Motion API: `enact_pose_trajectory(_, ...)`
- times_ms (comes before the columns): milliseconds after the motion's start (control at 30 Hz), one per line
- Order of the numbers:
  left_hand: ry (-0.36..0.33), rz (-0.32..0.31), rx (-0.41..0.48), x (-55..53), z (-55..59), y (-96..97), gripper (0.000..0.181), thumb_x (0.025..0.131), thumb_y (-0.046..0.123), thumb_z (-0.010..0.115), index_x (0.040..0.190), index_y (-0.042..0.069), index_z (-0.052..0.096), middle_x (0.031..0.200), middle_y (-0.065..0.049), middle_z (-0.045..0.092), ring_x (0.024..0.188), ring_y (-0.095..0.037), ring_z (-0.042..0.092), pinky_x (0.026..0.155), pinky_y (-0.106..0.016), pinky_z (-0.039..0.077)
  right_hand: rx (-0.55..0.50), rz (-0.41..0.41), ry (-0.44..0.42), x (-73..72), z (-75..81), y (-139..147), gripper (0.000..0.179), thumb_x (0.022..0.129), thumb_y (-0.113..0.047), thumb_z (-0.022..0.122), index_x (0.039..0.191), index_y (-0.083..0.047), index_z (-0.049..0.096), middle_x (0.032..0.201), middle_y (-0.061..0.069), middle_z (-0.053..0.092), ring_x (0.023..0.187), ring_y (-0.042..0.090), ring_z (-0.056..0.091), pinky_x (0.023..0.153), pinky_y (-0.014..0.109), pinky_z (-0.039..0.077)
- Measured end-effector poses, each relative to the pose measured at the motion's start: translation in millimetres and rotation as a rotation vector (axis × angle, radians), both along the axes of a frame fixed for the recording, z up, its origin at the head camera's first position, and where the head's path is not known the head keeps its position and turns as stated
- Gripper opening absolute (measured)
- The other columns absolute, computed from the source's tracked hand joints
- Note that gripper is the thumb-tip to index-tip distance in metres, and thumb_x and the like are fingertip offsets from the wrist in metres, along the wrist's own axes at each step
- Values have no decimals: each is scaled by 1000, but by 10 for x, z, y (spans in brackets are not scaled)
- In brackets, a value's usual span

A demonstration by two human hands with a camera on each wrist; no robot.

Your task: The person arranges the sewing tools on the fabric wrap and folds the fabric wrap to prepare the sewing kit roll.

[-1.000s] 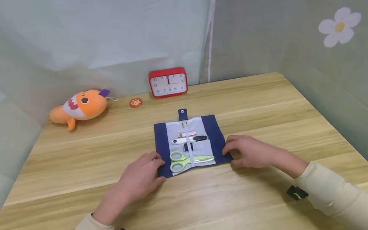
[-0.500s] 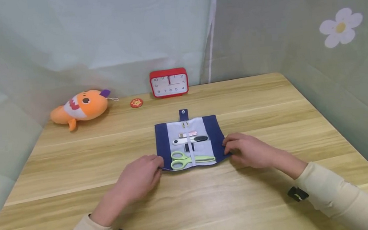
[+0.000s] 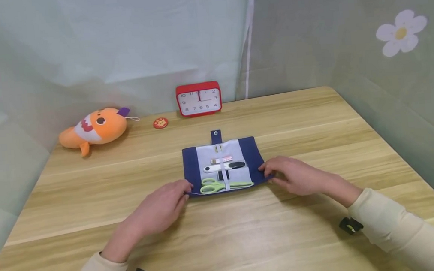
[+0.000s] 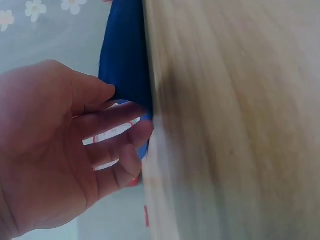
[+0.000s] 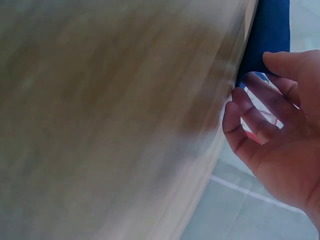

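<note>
A dark blue fabric sewing pouch (image 3: 192,168) lies unfolded on the table, its near edge lifted. Across its pale lining, a white elastic strap (image 3: 222,164) holds green scissors (image 3: 210,187), a white-and-black slim tool (image 3: 214,168), a small black item (image 3: 223,175) and a pink-and-white piece (image 3: 224,159). My left hand (image 3: 161,206) pinches the near left corner. At the near right corner, my right hand (image 3: 298,175) pinches the fabric. In the left wrist view the thumb (image 4: 100,92) presses the blue cloth; the right wrist view shows the other thumb (image 5: 280,64) doing likewise.
A snap tab (image 3: 216,137) sticks out from the pouch's far edge. Behind it stand a red alarm clock (image 3: 199,100), a round red badge (image 3: 160,123) and an orange plush toy (image 3: 100,127). Curtains hang around the wooden table (image 3: 249,236).
Both hands have raised the near edge of the pouch, tilting it up and away so the scissors look foreshortened. The left fingers have moved onto the corner. Objects behind have stayed put.
</note>
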State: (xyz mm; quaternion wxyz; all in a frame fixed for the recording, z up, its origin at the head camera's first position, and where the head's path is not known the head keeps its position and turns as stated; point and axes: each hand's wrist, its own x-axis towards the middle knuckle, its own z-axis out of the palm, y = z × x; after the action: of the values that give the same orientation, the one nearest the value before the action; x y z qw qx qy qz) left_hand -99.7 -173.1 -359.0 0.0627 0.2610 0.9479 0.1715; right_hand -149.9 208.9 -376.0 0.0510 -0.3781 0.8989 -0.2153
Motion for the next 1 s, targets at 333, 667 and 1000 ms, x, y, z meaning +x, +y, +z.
enact_pose_trajectory(333,-95,50,86,-133,25,-65,18,111,15,45,122,8,57,95,-3,67,86,-18,63,79,-44,55,-23,-95,-159,-106,52,8,18,109,-14,54,124,-8,62,102,4,71,88,16,62,79,39,54)
enact_pose_trajectory(667,-174,158,216,-399,45,-15,17,111,14,39,116,5,53,63,-1,58,55,-15,56,60,-34,43,-165,-242,-374,-355,93,-93,17,110,-15,51,117,-3,59,87,10,71,80,22,65,65,31,46)
enact_pose_trajectory(1000,-306,322,190,-653,13,100,26,111,16,39,123,-3,54,65,-8,65,56,-18,64,59,-31,45,-170,-414,-525,-558,114,-228,16,106,-14,57,112,1,57,77,8,70,63,15,66,55,27,45)
